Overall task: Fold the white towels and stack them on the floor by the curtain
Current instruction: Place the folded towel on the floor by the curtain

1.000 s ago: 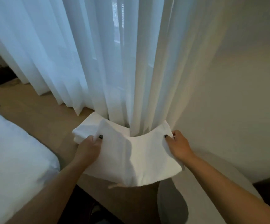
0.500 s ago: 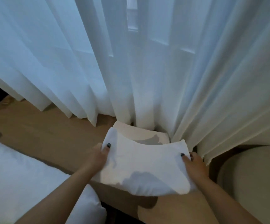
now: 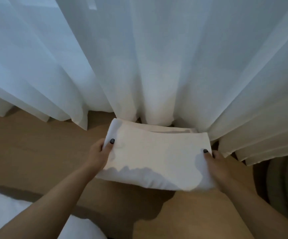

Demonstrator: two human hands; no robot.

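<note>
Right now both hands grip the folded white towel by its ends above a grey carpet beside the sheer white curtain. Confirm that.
Not quite: the head view shows a light brown wooden floor, not grey carpet. The left hand and right hand do grip the folded white towel by its ends beside the sheer white curtain.

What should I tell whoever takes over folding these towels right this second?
Left hand: grips the left edge of the folded towel, thumb on top.
Right hand: grips its right edge the same way.
The towel is over another folded towel lying on the floor at the foot of the curtain.
Done: this one is folded and brought to the pile.
Left: set it down squarely, let go, fetch any remaining towels.
</note>
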